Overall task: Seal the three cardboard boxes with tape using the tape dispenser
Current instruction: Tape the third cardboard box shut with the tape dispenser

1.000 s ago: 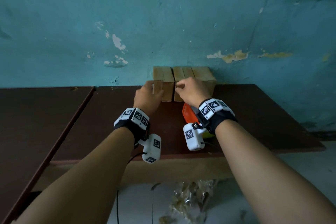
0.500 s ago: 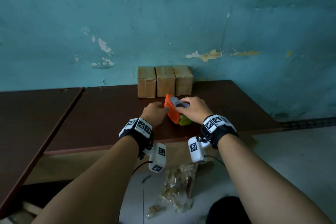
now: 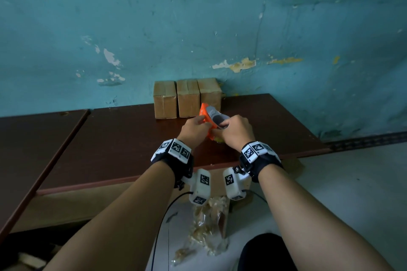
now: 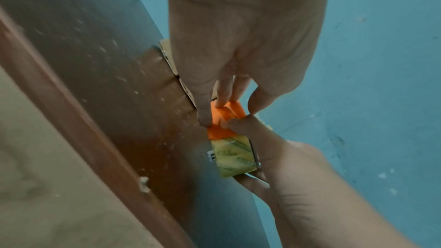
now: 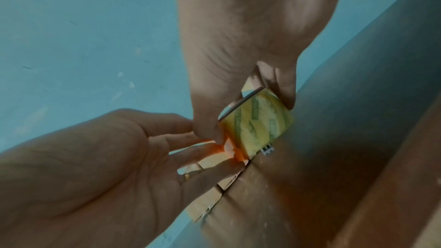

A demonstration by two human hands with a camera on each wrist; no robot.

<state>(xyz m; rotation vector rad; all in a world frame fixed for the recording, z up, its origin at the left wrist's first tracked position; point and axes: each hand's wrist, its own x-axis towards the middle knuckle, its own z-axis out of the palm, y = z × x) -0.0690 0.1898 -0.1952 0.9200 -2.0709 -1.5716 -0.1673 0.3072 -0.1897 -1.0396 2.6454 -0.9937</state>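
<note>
Three brown cardboard boxes [image 3: 187, 98] stand side by side at the back of the dark table [image 3: 114, 138], against the wall. In front of them, above the table, I hold an orange tape dispenser [image 3: 207, 116] with a grey handle. My right hand [image 3: 233, 131] grips it by the handle, its fingers around the yellowish tape roll [image 5: 257, 129]. My left hand [image 3: 195, 127] pinches the dispenser's orange front end [image 4: 226, 120], where its fingertips [image 4: 205, 120] lie. Whether a tape end is pulled out is hidden.
A second dark table [image 3: 33, 143] adjoins on the left. The teal wall [image 3: 198, 28] rises right behind the boxes. Under the table's front edge a crumpled clear plastic bag [image 3: 209, 226] lies on the pale floor [image 3: 341, 182].
Both hands have drawn back from the boxes. The right hand picked the dispenser up off the table, and the left hand came onto its orange front.
</note>
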